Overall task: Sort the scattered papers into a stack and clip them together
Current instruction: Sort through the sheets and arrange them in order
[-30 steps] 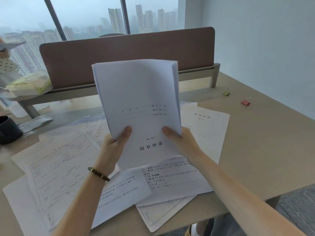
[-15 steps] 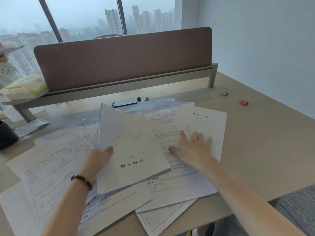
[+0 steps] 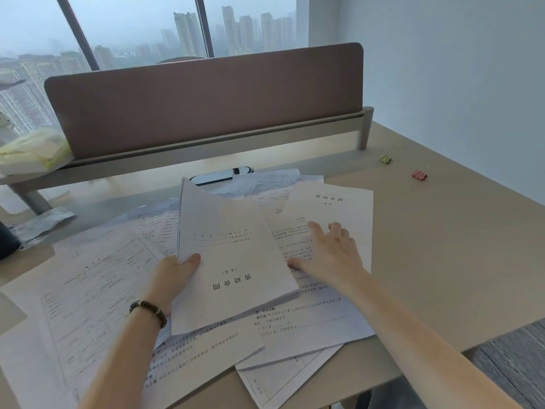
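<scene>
Beige surface (image 3: 442, 261) strewn with scattered papers (image 3: 97, 290). Left hand (image 3: 174, 278) pinches the gathered stack (image 3: 233, 261) by its near edge; right hand (image 3: 330, 255), spread flat, presses a contract page (image 3: 339, 202) just beside it. Held one-handed, the stack could fan apart. Binder clips (image 3: 419, 174) lie well beyond the right hand.

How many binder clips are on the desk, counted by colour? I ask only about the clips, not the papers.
Green binder clip: 1
Red binder clip: 1
Total: 2
Both lie apart from each other on the bare desk, to the right of the papers, beyond the right hand.
</scene>
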The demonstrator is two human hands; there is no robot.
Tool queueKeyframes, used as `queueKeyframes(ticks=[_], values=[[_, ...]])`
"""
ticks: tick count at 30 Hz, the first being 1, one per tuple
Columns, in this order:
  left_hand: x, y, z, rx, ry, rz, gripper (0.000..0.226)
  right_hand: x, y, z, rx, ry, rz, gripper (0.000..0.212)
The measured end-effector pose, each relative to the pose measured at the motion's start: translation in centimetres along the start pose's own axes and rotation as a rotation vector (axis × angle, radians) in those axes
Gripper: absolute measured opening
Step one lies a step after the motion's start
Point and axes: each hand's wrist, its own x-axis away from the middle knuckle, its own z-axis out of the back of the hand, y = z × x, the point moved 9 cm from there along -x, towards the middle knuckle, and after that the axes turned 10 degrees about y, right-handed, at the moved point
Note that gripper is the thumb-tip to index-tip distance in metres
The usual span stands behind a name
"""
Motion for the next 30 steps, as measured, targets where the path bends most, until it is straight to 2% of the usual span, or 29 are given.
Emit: queueKeyframes(ticks=[4, 10, 14, 18, 20, 23, 24, 28, 30], values=[[-0.2, 0.0, -0.2, -0.005, 0.002, 0.002, 0.020, -0.1, 0.1, 0.1, -0.033, 0.017, -0.030, 0.095], [-0.5, -0.1, -0.2, 0.003, 0.006, 0.005, 0.022, -0.7, 1.3, 0.6, -0.397, -0.025, -0.155, 0.082], [-0.5, -0.1, -0.3, 0.030, 0.002, -0.007, 0.023, -1.1, 2.0, 0.7, -0.597, -0.071, -0.203, 0.083], [-0.7, -0.3, 0.3, 0.128, -0.009, 0.008, 0.020, -1.7, 3.8, 2.2, -0.760, 0.073, -0.298, 0.084], [-0.7, -0.2, 0.6, 0.196, -0.018, 0.022, 0.016, -2.1, 5.6, 3.4, -0.792, 0.182, -0.372, 0.065], [-0.7, 0.1, 0.8, 0.237, -0.015, 0.024, 0.014, -2.6, 7.8, 4.3, -0.762, 0.276, -0.429, 0.015], [-0.6, 0.2, 0.7, 0.238, -0.016, 0.024, 0.013, -2.7, 8.2, 4.3, -0.722, 0.285, -0.434, 0.012], [-0.8, -0.4, 0.5, 0.185, -0.016, 0.046, 0.017, -3.3, 9.7, 2.2, -0.396, 0.210, -0.455, 0.038], [-0.9, -0.6, 0.4, 0.130, -0.015, 0.051, 0.026, -3.1, 9.7, 1.9, -0.298, 0.226, -0.445, 0.032]])
